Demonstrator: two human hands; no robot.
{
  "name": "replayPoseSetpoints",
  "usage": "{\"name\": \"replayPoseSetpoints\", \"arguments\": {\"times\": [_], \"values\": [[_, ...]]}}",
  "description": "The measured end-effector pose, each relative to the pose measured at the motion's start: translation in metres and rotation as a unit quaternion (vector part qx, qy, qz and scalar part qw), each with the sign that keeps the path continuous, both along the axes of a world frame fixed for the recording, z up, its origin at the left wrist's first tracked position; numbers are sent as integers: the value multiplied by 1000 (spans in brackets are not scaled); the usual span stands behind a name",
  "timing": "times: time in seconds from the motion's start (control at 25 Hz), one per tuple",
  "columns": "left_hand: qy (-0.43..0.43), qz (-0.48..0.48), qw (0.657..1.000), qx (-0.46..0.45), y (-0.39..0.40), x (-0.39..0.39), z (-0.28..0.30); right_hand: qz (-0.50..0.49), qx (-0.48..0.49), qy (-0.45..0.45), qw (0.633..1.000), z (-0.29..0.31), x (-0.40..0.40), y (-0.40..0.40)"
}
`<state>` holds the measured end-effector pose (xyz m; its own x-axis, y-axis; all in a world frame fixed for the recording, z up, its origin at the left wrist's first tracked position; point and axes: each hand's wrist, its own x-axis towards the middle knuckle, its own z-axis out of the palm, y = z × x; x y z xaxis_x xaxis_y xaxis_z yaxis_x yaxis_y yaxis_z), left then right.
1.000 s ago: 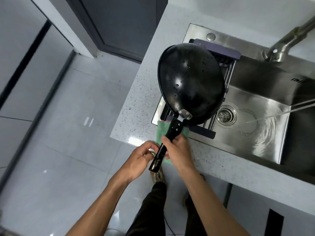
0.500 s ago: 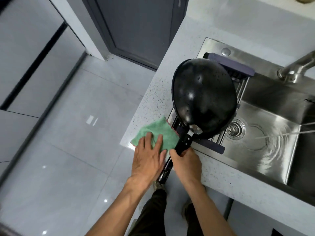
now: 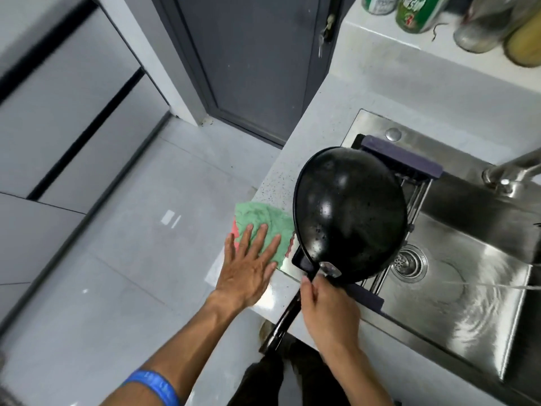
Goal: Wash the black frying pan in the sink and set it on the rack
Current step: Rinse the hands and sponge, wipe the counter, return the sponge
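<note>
Black frying pan (image 3: 349,215) lying bottom-up on the rack (image 3: 415,183) across the left end of the steel sink (image 3: 480,306). Right hand (image 3: 329,312) grips the pan's handle (image 3: 281,326) at the near edge; left hand (image 3: 248,265) presses flat on a green cloth (image 3: 263,221) on the countertop (image 3: 380,92), left of the pan.

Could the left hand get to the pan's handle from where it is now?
Probably yes. The left hand lies flat on the green cloth beside the frying pan. The lower handle, below the right hand, is bare, with nothing between.
</note>
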<state>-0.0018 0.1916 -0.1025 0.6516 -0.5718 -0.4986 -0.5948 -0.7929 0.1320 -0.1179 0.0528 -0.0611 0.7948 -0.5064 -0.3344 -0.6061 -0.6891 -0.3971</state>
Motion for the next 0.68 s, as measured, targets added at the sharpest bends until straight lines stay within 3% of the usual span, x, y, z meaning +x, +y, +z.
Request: {"name": "replayPoseSetpoints", "arguments": {"times": [0.12,0.28,0.56,0.68], "values": [[-7,-7,1000,19,-32,45,3,49,11,-108,993,8,35,-28],[63,-60,996,35,-75,121,13,92,6,-186,978,25,83,-65],[71,-144,987,-9,-126,212,14,95,-47,-187,977,33,149,-99],[62,-165,984,-18,-156,238,11,68,-19,-178,982,36,170,-109]]}}
